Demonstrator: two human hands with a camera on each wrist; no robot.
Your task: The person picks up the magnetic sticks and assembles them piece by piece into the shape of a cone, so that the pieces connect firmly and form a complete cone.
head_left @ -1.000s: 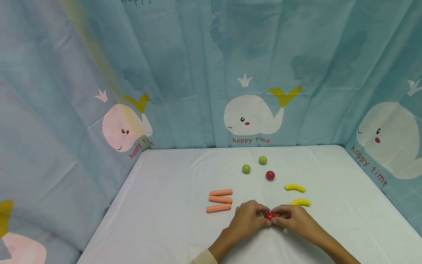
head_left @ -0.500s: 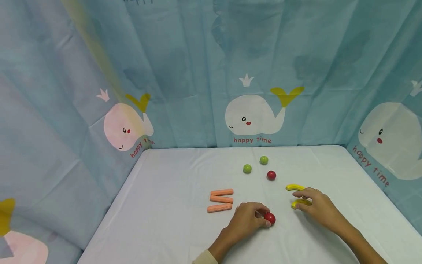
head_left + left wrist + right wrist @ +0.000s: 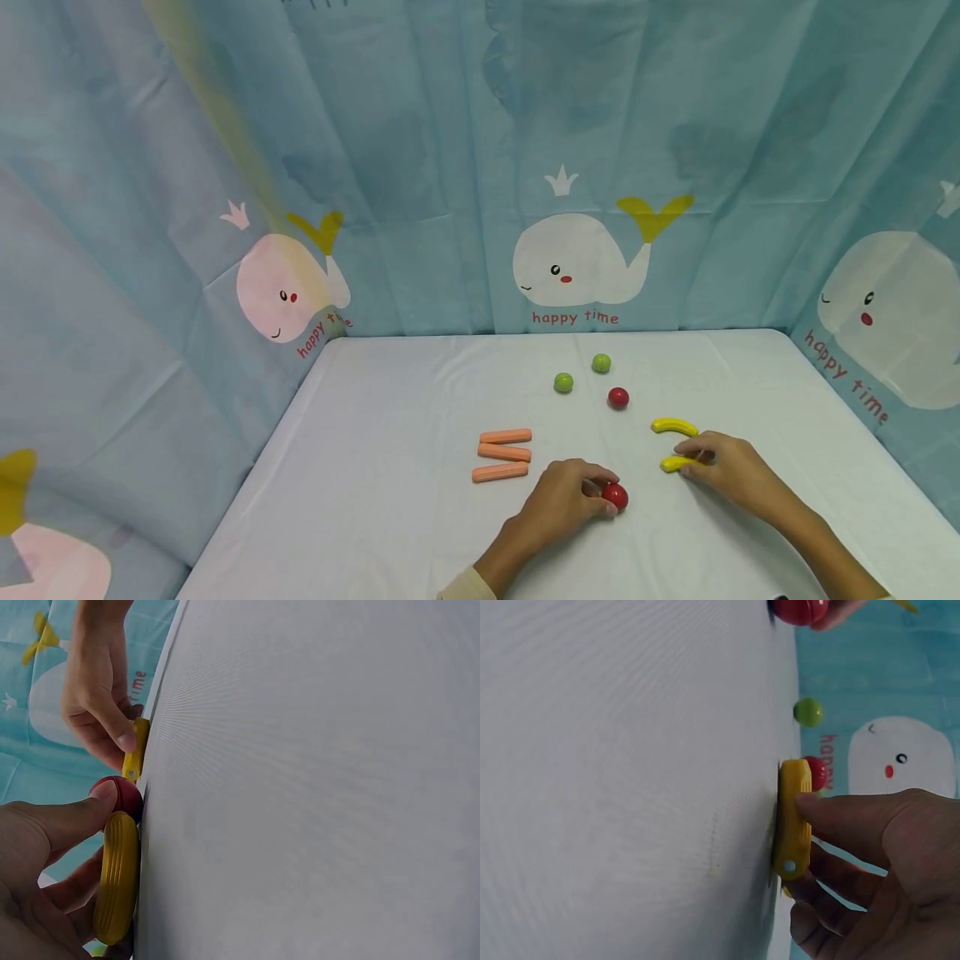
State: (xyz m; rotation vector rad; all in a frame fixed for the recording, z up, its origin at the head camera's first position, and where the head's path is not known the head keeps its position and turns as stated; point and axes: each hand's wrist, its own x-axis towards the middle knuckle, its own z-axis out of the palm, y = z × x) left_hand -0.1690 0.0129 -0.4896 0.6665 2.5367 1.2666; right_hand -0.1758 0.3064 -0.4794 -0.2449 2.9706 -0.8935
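Note:
My left hand [image 3: 562, 500] rests near the table's front, pinching a small shiny red ball [image 3: 616, 497] between thumb and fingers. In the left wrist view, a ridged yellow toy banana [image 3: 118, 877] lies by that hand's palm and fingers, behind the red ball; from the head it is hidden under the hand. To the right, my right hand [image 3: 727, 468] pinches another yellow toy banana [image 3: 677, 464], its thumb on the near side and fingers behind, as the right wrist view shows. This banana [image 3: 791, 817] sits at the white surface. A further yellow banana [image 3: 674, 426] lies just beyond the right hand.
Left of the hands lie several orange ribbed sticks: one farthest [image 3: 506, 436], one in the middle [image 3: 504, 452], one nearest [image 3: 499, 472]. Farther back are a red ball [image 3: 618, 397] and two green balls [image 3: 563, 382]. A whale-printed blue curtain [image 3: 420, 250] borders the white table [image 3: 375, 483].
My right hand has left the red ball, moved right, and taken hold of the nearer yellow banana. The left hand stays on the red ball, almost unmoved.

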